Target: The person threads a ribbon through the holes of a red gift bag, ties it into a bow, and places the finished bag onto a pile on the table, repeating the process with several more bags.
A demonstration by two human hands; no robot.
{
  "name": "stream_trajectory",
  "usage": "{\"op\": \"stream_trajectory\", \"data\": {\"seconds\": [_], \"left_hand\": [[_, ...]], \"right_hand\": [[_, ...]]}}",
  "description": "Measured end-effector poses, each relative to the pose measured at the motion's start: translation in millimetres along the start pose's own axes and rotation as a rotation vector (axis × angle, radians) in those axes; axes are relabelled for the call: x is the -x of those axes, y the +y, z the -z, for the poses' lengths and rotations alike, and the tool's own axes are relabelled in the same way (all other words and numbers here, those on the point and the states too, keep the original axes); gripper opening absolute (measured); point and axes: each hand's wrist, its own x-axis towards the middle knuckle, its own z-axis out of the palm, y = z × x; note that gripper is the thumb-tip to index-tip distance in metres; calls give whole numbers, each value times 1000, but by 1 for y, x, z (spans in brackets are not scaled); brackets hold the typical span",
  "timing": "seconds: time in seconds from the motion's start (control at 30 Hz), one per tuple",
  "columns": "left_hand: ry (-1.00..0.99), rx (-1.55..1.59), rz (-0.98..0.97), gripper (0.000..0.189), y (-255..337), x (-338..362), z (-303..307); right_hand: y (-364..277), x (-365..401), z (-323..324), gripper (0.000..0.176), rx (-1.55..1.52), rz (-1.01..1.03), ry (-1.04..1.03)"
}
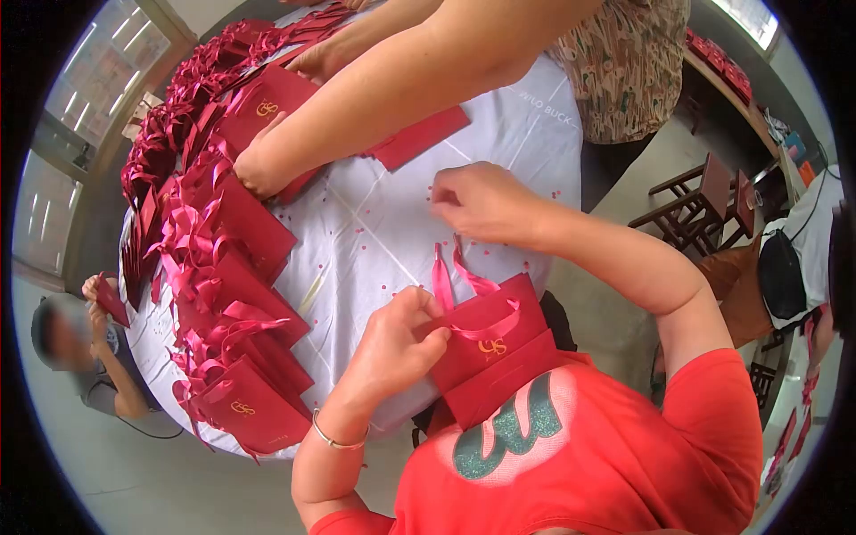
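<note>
A red paper gift bag (508,345) with a gold emblem rests against my front at the table's near edge. My left hand (397,339), with a bracelet on its wrist, pinches the bag's upper left edge by a pink ribbon handle (499,327). Two loose ends of another pink ribbon (443,279) stand up from the bag's far side. Just above these ends, my right hand (486,203) has its fingers curled together. Whatever lies between those fingertips is hidden.
Finished-looking red bags (254,406) with ribbons crowd the left of the round white-clothed table (357,259). Another person's arm (374,98) reaches across the far side. Someone sits at the left (116,370). Wooden stools (704,201) stand at right.
</note>
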Motion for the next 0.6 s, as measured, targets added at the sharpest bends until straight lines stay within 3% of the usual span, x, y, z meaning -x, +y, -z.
{"op": "stream_trajectory", "data": {"seconds": [0.17, 0.4, 0.47, 0.6], "left_hand": [[17, -3, -46, 13, -8, -2, -3], [26, -106, -43, 14, -3, -1, -3], [61, -67, -136, 17, -11, -2, -4], [84, -215, -114, 25, 3, 4, -1]], "right_hand": [[8, 1, -4, 29, 155, -29, -104], [-6, 0, -10, 29, 124, -7, -169], [-12, 3, -10, 28, 166, 32, -181], [-12, -1, -16, 27, 136, 17, -227]]}}
